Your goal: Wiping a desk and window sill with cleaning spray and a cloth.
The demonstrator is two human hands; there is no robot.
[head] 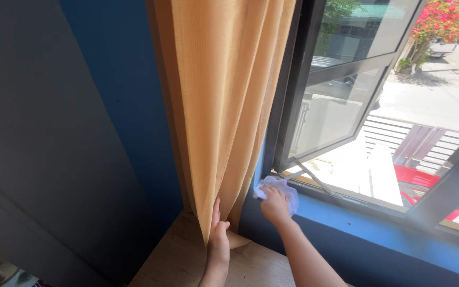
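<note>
at the far left of frame, a dark grey panel and blue wall [128, 106] fill the space, w/ a bit of white rack showing at bottom left corner. lower centre-left, a wooden tabletop [181, 260] runs under the hands. just right of that the left hand [219, 242] comes up from the bottom edge, fingers closed round the lower edge of the orange curtain [224, 95], thumb on the near side, pinching the fabric & holding it bunched over to the left, off the window. centre frame, the right hand [275, 204] is curled tight over a crumpled white cloth [282, 188], pressing it against the blue sill [367, 226] right at the bottom left corner of the black window frame [288, 106], touching both. right half of frame: the sash [346, 90] is swung outward on a metal stay, sunlit street, red chairs & pink flowering bush beyond.

judgement: the step in hand looks like wiping the frame's lower corner. next move prob calls for sliding the cloth rightward along the sill w/ steady pressure, keeping clear of the stay arm, while the curtain is kept pinned back.
</note>
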